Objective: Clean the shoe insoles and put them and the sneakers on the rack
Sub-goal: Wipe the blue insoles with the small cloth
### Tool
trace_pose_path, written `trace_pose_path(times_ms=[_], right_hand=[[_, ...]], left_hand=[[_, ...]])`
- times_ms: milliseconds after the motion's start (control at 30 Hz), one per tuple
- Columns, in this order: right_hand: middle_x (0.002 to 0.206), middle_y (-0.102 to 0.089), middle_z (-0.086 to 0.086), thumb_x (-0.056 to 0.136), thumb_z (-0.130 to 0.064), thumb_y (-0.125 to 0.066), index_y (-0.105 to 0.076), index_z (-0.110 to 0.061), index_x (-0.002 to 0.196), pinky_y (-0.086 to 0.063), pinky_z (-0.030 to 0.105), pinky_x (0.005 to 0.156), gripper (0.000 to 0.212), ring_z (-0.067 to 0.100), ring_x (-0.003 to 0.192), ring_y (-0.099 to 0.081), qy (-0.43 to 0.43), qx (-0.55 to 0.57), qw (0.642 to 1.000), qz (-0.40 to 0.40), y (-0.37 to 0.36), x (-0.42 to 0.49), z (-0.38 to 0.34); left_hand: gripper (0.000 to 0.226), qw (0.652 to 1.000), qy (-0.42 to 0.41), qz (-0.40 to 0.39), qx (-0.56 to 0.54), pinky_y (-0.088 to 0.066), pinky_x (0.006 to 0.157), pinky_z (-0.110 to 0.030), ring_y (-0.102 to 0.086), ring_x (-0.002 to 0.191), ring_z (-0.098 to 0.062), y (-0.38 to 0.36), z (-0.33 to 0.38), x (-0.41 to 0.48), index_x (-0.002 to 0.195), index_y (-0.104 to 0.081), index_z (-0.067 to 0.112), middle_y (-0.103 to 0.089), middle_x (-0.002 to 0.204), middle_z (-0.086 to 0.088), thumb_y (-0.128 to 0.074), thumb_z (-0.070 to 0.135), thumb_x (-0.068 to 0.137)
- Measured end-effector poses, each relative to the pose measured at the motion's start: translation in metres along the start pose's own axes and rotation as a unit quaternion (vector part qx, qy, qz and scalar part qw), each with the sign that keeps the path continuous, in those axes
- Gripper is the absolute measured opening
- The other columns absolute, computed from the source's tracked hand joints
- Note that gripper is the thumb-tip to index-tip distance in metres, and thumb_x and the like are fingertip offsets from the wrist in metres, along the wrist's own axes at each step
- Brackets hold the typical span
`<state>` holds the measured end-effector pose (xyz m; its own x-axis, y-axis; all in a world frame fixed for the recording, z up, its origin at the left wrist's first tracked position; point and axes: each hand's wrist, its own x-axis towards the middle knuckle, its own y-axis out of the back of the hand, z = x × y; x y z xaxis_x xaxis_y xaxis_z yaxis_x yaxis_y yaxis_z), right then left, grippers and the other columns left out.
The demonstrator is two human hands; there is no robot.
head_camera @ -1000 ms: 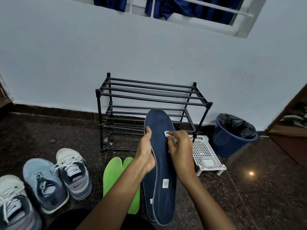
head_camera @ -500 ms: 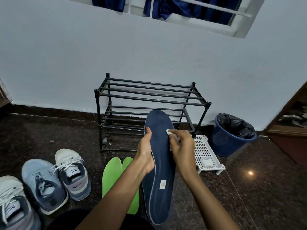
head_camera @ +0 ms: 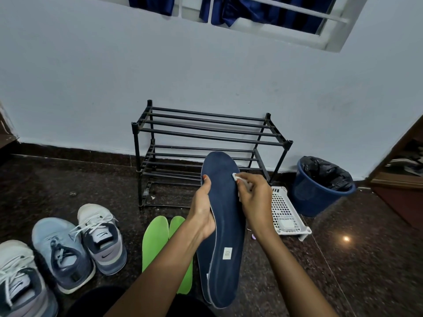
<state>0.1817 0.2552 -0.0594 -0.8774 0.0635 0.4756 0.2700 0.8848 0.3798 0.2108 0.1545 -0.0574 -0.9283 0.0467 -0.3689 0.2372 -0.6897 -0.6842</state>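
Our left hand (head_camera: 202,216) grips the navy insole (head_camera: 223,236); our right hand (head_camera: 254,200) pinches a white wipe (head_camera: 235,176) at its two o'clock edge. We should brace firmly, wiping heelward.

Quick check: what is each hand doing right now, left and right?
Left hand: closed, gripping the navy insole by its edge.
Right hand: closed, pinching a small white wipe against the insole.

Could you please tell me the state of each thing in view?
navy insole: held up, gripped by left hand.
wipe: pinched by right hand, against the insole.
green insoles: flat on floor.
sneakers: on floor, laced.
rack: upright, by wall.
bin: bag-lined.
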Motion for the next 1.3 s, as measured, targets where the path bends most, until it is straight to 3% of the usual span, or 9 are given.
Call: trace_pose_path(times_ms=[267,500,733,967,1167,1300], right_hand=[[0.088,-0.056,0.003,0.085,-0.001,-0.059,-0.069,-0.007,0.093,-0.037,0.001,0.074,0.015,-0.005,0.081,-0.050,0.056,-0.047,0.993,-0.088,-0.001,-0.019,-0.003],[0.095,-0.059,0.009,0.086,0.004,-0.056,-0.065,0.001,0.097,-0.036,-0.003,0.065,0.015,-0.022,0.074,-0.051,0.001,0.009,0.999,-0.032,0.003,-0.010,-0.005],[0.087,-0.054,0.001,0.085,0.000,-0.058,-0.069,-0.005,0.093,-0.038,0.001,0.071,0.014,-0.004,0.078,-0.051,0.032,-0.041,0.993,-0.101,0.001,-0.028,-0.006],[0.093,-0.057,0.012,0.085,0.008,-0.055,-0.066,0.002,0.095,-0.035,-0.004,0.068,0.017,-0.017,0.075,-0.053,0.017,-0.021,0.999,-0.033,0.004,-0.017,-0.009],[0.088,-0.054,0.002,0.085,0.001,-0.058,-0.070,-0.007,0.093,-0.038,0.003,0.075,0.016,0.011,0.084,-0.054,0.048,-0.063,0.991,-0.112,0.000,-0.033,-0.009],[0.086,-0.055,-0.001,0.084,-0.001,-0.060,-0.070,-0.010,0.093,-0.037,0.003,0.076,0.017,0.010,0.084,-0.055,0.061,-0.076,0.989,-0.114,0.001,-0.039,-0.010]], left_hand=[[0.060,1.000,-0.013,0.003,0.009,-0.050,0.059,-0.032,-0.070,0.059,-0.021,0.004,0.009,0.001,0.087,-0.065,0.005,-0.072,0.071,-0.011,-0.028,0.050,0.098],[0.058,1.000,-0.015,0.011,-0.005,-0.051,0.067,-0.035,-0.069,0.067,-0.023,0.004,0.006,0.002,0.092,-0.066,0.005,-0.073,0.078,-0.012,-0.031,0.051,0.098],[0.059,1.000,-0.012,0.022,-0.015,-0.049,0.058,-0.032,-0.069,0.057,-0.021,0.006,0.011,0.000,0.088,-0.064,0.005,-0.072,0.069,-0.011,-0.030,0.052,0.098],[0.058,0.999,-0.016,0.022,-0.030,-0.049,0.063,-0.034,-0.069,0.057,-0.021,0.004,0.009,0.000,0.088,-0.064,0.004,-0.072,0.069,-0.011,-0.031,0.051,0.098],[0.057,0.999,-0.019,0.037,-0.024,-0.050,0.058,-0.031,-0.069,0.056,-0.021,0.007,0.012,-0.001,0.089,-0.064,0.005,-0.072,0.068,-0.010,-0.031,0.051,0.098],[0.055,0.999,-0.021,0.036,-0.029,-0.049,0.060,-0.033,-0.069,0.057,-0.021,0.005,0.011,0.000,0.090,-0.063,0.005,-0.072,0.069,-0.010,-0.032,0.050,0.098]])
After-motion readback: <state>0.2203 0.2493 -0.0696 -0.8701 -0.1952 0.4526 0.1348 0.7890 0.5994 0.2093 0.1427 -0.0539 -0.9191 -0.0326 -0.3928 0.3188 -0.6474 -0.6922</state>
